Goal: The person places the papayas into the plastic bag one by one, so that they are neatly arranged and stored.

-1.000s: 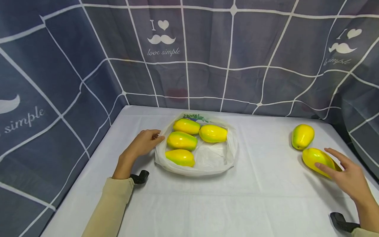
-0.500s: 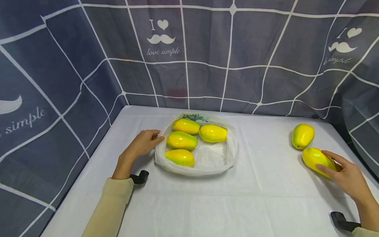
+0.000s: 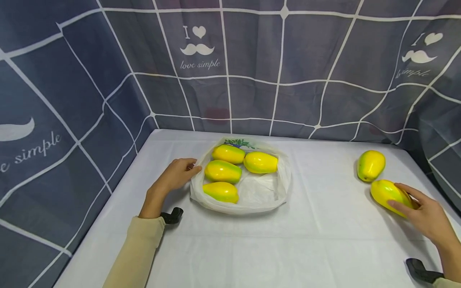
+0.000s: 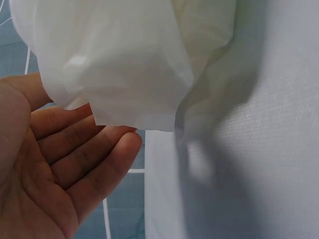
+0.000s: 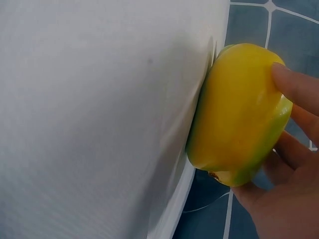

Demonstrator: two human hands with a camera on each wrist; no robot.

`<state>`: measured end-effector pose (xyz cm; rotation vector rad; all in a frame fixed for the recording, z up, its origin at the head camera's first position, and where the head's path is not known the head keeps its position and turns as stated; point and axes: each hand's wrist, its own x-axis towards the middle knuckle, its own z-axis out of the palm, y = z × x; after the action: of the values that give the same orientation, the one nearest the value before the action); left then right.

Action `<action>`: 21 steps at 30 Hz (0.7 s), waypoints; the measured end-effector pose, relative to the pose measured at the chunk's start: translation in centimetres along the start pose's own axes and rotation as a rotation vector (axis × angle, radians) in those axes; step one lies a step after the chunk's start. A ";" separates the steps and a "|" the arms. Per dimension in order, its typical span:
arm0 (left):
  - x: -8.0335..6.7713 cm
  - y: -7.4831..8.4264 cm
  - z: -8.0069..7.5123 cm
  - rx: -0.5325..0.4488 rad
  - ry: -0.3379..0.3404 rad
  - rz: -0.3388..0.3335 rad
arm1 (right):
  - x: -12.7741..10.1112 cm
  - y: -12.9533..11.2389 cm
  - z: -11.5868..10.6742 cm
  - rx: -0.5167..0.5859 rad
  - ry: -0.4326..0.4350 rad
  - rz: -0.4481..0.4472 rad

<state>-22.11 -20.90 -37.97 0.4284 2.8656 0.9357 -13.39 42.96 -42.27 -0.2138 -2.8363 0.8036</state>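
Note:
My left hand (image 3: 176,175) pinches the left rim of a white plastic bag (image 3: 257,206), spread with its mouth upward. Several yellow-green papayas (image 3: 222,171) lie inside it. In the left wrist view the bag (image 4: 129,74) hides the thumb tip, while the other fingers (image 4: 99,174) curve loosely beneath. At the right, my right hand (image 3: 428,218) grips a papaya (image 3: 389,196), thumb on one side and fingers on the other. The right wrist view has this papaya (image 5: 239,109) against the white cloth. Another papaya (image 3: 371,165) lies just behind it.
A white cloth (image 3: 317,248) covers the table. Dark grid-patterned curtains (image 3: 252,48) stand along its back and sides. Black wrist mounts (image 3: 173,216) jut from both wrists.
My right hand has closed its fingers round the nearer right papaya. My left hand keeps its place at the bag's rim. The head view has shifted slightly.

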 end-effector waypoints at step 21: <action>-0.1 -0.3 0.2 -0.009 0.007 0.024 | -0.3 -0.6 0.2 -0.014 0.005 -0.015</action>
<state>-22.06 -21.04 -38.27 0.4610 2.8678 0.9554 -13.21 42.29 -42.17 -0.1955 -2.8359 0.7797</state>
